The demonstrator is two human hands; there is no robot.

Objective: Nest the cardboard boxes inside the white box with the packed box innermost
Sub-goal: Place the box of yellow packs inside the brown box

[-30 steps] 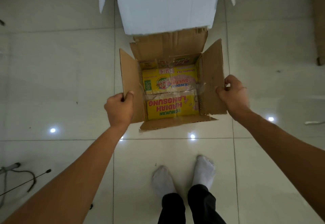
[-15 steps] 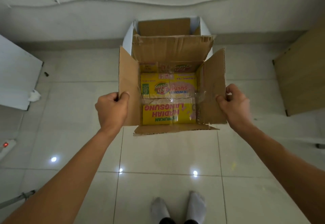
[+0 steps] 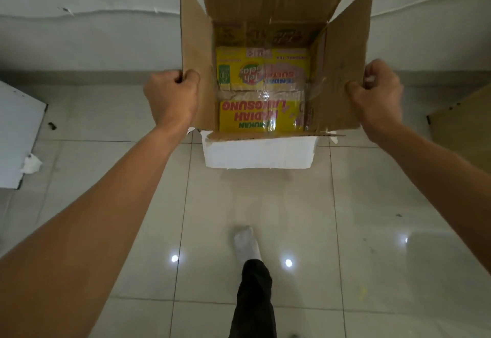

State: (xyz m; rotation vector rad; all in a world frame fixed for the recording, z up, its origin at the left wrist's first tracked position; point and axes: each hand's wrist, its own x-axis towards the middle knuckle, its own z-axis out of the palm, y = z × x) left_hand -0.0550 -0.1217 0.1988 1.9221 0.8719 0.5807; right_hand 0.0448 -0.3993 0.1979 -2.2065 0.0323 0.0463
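Observation:
I hold an open brown cardboard box (image 3: 342, 72) up in front of me by its two side flaps. My left hand (image 3: 172, 98) grips the left flap and my right hand (image 3: 377, 96) grips the right flap. Inside it lies a yellow printed packed box (image 3: 261, 93) with red lettering and clear tape across it. Below the brown box's near edge shows the front wall of the white box (image 3: 259, 154), which stands on the floor by the wall. The brown box covers the white box's opening, so I cannot tell how deep it sits inside.
The floor is glossy pale tile (image 3: 265, 205). A white board (image 3: 18, 135) with a crumpled tissue (image 3: 30, 163) lies at the left. A brown panel (image 3: 467, 127) stands at the right. My socked foot (image 3: 245, 242) is below the boxes.
I have carried the brown box forward and over the white box, which was beyond it a second ago. Both hands kept their grip on the flaps, and one foot stepped ahead.

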